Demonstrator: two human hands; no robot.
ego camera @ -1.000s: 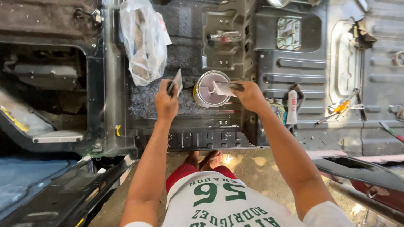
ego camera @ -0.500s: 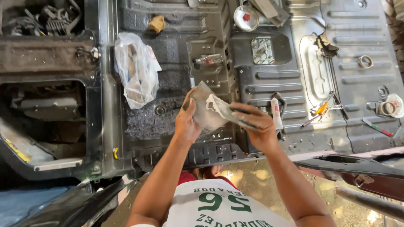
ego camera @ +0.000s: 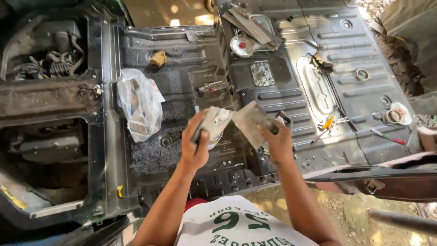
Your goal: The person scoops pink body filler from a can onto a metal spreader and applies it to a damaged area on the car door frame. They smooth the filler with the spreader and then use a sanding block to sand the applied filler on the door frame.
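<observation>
My left hand point(ego camera: 195, 148) grips a dark-handled flat scraper point(ego camera: 215, 119) smeared with grey paste. In my right hand point(ego camera: 278, 145) is a second flat grey blade point(ego camera: 249, 119). The two blades meet edge to edge between my hands. Just under the left hand a round tin point(ego camera: 214, 139) peeks out, mostly hidden. All of this is above the bare metal floor of a stripped car point(ego camera: 182, 91), which I lean over from its open side.
A clear plastic bag point(ego camera: 139, 109) of items lies left of my hands. A tin lid point(ego camera: 241, 45), a small metal plate point(ego camera: 263, 73), an orange-handled screwdriver point(ego camera: 327, 123), tape rolls point(ego camera: 393, 116) and a red-tipped pen point(ego camera: 387, 135) are scattered on the floor pan. Dirt ground is below the sill.
My hands have lifted off the round tin and brought the two blades together. The head view has shifted, showing more of the floor pan's far side.
</observation>
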